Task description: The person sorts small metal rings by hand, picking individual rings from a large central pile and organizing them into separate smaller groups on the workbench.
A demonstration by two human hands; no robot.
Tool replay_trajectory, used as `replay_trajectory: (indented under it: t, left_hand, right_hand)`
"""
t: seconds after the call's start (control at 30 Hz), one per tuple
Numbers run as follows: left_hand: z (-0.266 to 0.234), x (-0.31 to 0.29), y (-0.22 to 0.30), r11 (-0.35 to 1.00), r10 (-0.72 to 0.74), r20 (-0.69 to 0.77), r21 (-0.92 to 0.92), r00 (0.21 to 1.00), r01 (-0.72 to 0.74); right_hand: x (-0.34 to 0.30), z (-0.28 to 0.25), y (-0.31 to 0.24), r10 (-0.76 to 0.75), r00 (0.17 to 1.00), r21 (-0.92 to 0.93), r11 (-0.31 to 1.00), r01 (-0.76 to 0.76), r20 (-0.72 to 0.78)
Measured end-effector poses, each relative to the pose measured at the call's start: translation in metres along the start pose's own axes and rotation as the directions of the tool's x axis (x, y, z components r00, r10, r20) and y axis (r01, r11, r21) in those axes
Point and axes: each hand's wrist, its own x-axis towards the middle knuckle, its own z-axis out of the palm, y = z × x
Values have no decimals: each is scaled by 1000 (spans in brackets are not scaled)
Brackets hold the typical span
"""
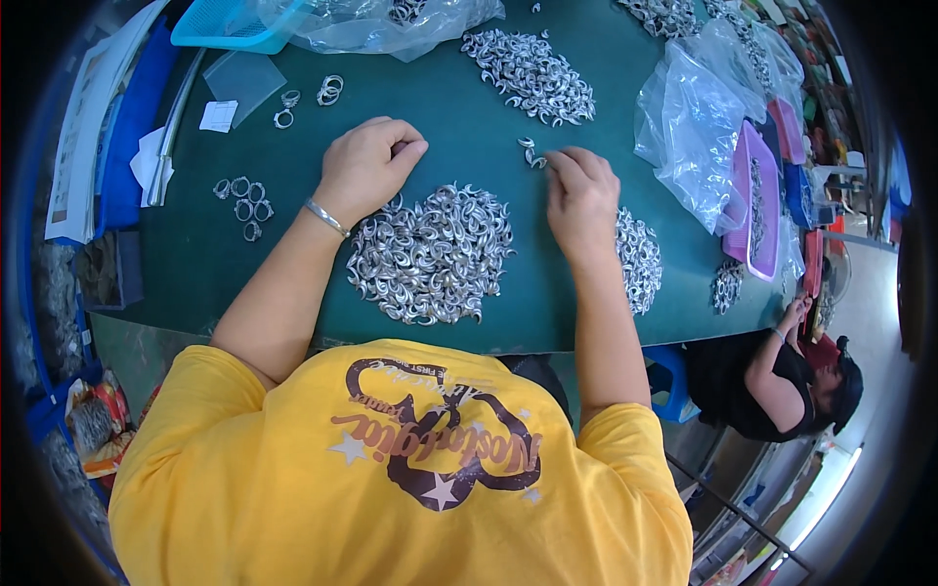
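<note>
A large heap of small silvery crescent-shaped metal pieces (430, 256) lies on the green table (293, 186) between my forearms. My left hand (369, 164) rests just beyond the heap's left side, its fingers curled in against the thumb; whatever they hold, if anything, is hidden. To the right, my right hand (583, 195) has its fingers drawn together, the tips on one of a few loose crescent pieces (531, 152). A second heap of crescents (532, 78) sits farther off, and a third heap (638, 262) lies partly behind my right wrist.
Several metal rings (244, 207) lie at the left, with more rings (330, 90) farther back. A blue basket (239, 34) and plastic bags (692, 117) border the work area. Beside a pink tray (750, 200) at the right, another person (772, 381) works.
</note>
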Motion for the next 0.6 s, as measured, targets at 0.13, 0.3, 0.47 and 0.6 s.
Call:
replay_trajectory:
  t: [0.13,0.3,0.47,0.6]
  left_hand:
    - [2,0,-1,999,32,-14,-38,999,-32]
    - [1,-3,-2,1000,8,-19,-21,1000,-8]
    - [2,-2,-4,999,32,-39,-37,999,-34]
    - [1,-2,-1,1000,19,-16,-18,1000,-19]
  right_hand:
    - [-2,6,0,15,999,-1,1000,-15,50]
    - [-11,-5,-8,9,999,264,964,-23,52]
    - [-1,-8,-4,227,973,288,930,-227,34]
    - [-5,-1,-10,5,998,229,973,-18,56]
